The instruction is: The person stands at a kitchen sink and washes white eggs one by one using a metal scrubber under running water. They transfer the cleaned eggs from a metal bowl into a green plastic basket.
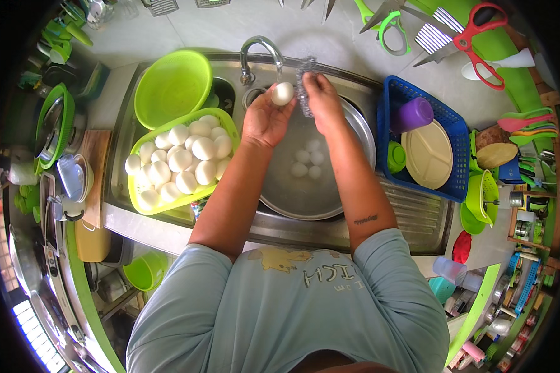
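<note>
Under the chrome faucet [262, 43], where water runs down, my left hand [267, 119] holds a white egg [283, 93] in its fingertips. My right hand [324, 100], just to the right, grips a grey mesh scrubber [306, 86] upright beside the egg, with a small gap between them. Below my hands, a large round metal basin [280, 196] sits in the sink with several white eggs [314, 158] lying under cloudy water. Left of my left forearm, a yellow-green plastic basket [168, 208] is heaped with many dry-looking white eggs [180, 160].
An empty green basin [172, 88] leans behind the egg basket. On the right, a blue plastic basket [464, 140] holds a purple cup [413, 115], a green cup [396, 157] and a divided cream plate [427, 154]. Red-handled scissors [464, 42] and other utensils hang at the wall.
</note>
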